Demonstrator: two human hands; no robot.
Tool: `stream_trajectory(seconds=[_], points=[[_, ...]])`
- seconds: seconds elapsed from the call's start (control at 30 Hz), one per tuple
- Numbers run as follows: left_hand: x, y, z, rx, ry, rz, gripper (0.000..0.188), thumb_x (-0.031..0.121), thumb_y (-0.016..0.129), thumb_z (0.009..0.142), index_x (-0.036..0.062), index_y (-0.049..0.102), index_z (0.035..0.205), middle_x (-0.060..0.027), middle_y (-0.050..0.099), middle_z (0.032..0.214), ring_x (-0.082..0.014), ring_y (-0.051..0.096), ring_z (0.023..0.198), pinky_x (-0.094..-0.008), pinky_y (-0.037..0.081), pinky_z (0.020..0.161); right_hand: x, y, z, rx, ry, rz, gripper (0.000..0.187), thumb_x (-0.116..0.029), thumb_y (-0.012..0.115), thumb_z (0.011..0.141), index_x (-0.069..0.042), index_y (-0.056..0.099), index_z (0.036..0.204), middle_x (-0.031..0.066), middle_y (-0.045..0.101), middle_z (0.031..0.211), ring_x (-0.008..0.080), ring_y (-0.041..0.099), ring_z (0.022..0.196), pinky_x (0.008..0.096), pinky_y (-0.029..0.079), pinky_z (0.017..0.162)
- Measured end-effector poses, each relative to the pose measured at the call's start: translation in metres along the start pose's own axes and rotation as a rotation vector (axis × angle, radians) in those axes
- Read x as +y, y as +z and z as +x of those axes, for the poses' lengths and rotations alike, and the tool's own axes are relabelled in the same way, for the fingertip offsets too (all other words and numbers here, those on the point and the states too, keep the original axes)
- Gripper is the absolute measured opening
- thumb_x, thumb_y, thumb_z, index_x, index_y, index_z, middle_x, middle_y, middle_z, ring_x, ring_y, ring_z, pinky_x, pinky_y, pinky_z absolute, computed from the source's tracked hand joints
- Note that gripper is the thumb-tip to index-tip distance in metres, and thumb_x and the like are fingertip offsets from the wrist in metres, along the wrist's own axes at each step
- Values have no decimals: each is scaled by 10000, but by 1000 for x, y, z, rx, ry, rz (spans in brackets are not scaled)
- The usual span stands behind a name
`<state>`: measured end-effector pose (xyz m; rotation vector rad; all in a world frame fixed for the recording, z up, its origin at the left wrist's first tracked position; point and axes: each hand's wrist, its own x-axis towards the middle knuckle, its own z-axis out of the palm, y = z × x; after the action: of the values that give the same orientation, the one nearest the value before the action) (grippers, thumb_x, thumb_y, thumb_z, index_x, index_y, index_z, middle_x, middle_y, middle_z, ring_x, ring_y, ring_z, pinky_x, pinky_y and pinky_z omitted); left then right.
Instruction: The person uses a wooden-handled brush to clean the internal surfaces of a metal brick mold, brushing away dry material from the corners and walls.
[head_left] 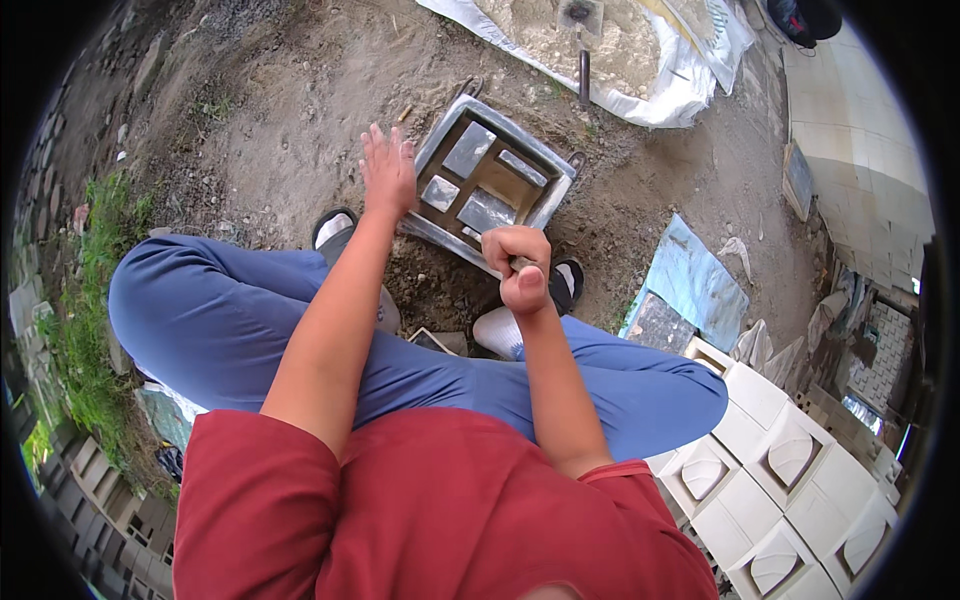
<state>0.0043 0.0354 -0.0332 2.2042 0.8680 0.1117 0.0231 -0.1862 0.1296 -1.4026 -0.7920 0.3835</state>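
Note:
Between my feet a squarish metal mould (pixel 553 200) rests on the dirt, tilted relative to me, with several raised flat-topped blocks and channels inside its frame. My left hand (pixel 388 178) is at the mould's left side, fingers stretched out and holding nothing. I cannot tell whether its palm touches the rim. Over the mould's near right corner, my right hand (pixel 518 268) is closed in a fist. A small brownish end shows between thumb and fingers, but the rest of what it grips is hidden.
Beyond the mould lies a white sack (pixel 650 105) bearing pale sandy powder (pixel 540 30), with a dark-handled tool (pixel 584 75) on it. A blue sheet (pixel 695 270) and rows of cream moulded blocks (pixel 745 415) are at my right. Grass (pixel 95 300) grows on the left.

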Motion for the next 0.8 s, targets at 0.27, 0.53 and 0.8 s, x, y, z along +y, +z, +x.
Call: stream_trajectory(seconds=[0.27, 0.53, 0.8], points=[[-15, 10, 9, 128, -40, -389, 649, 487, 274, 1135, 24, 514, 1523, -225, 355, 1668, -389, 207, 1599, -465, 175, 1296, 6, 14, 9, 34, -38, 58, 778, -740, 427, 981, -69, 309, 605, 28, 302, 549, 194, 313, 468, 368, 201, 497], [-9, 5, -1, 77, 100, -345, 384, 379, 631, 1027, 104, 745, 1269, -167, 679, 1361, -355, 640, 1262, -416, 509, 1060, -1, 18, 20, 25, -21, 47, 804, -758, 403, 987, -57, 324, 601, 29, 310, 542, 192, 330, 463, 358, 205, 492], [13, -7, 0, 15, -13, -322, 445, 434, 635, 1032, 5, 734, 964, -241, 662, 760, -267, 629, 605, -421, 507, 645, 7, 22, 25, 14, 40, 22, 859, -830, 414, 956, -68, 303, 578, 23, 322, 520, 178, 339, 440, 330, 222, 462]])
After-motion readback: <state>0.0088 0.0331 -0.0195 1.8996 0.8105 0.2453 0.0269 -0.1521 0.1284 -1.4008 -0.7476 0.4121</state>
